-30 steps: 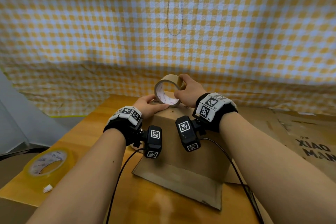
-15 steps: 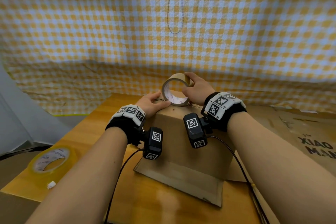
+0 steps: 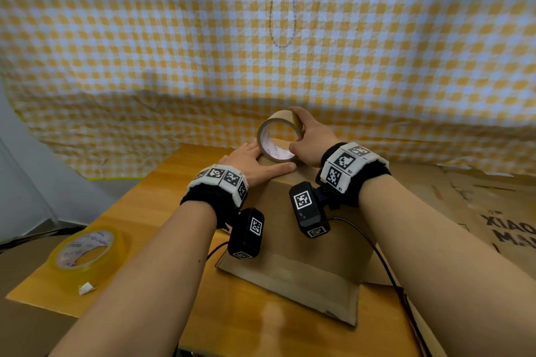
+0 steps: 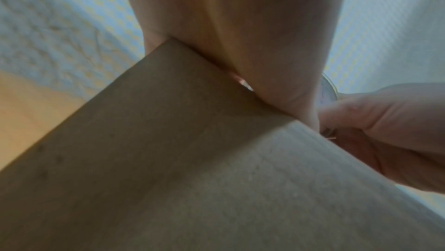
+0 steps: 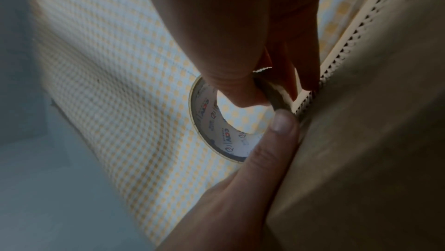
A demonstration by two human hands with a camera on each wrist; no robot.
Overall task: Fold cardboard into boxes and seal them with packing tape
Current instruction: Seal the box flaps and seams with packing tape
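Observation:
A brown cardboard box [image 3: 293, 229] stands on the wooden table [image 3: 150, 200], one flap spread flat toward me. On its top my right hand [image 3: 309, 139] grips a roll of brown packing tape [image 3: 280, 136], thumb inside the core and fingers over the rim. The roll [image 5: 226, 131] stands on edge at the box's far top edge. My left hand [image 3: 255, 162] lies flat on the box top beside the roll, fingers straight, thumb along the near edge. In the left wrist view the palm [image 4: 240, 45] presses the box corner [image 4: 192, 160].
A roll of clear yellowish tape [image 3: 87, 252] lies flat at the table's left front corner, a small white scrap beside it. Flattened printed cardboard [image 3: 493, 220] covers the right side. A yellow-checked cloth [image 3: 261, 38] hangs behind. Wrist camera cables trail over the flap.
Both hands and the brown roll have shifted slightly right and farther along the box top. The head view has also shifted a little.

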